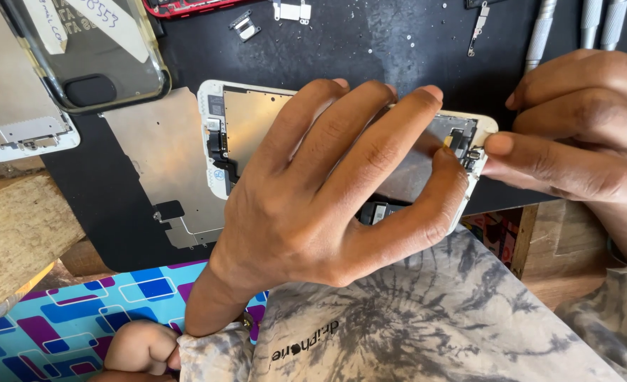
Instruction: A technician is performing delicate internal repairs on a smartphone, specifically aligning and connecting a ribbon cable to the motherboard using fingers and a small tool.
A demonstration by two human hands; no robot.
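Head view: both hands [327, 191] on flat, metal-backed white phone screen [257, 120].

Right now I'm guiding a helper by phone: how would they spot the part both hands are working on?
Find the black mat on the wooden bench. At its middle, under the left hand and pinched at one end by the right hand, lies a white-framed phone screen, face down. Unlike the loose metal plate beside it, it has a white rim.

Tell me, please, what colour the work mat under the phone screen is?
Black mat, clearest in the head view.
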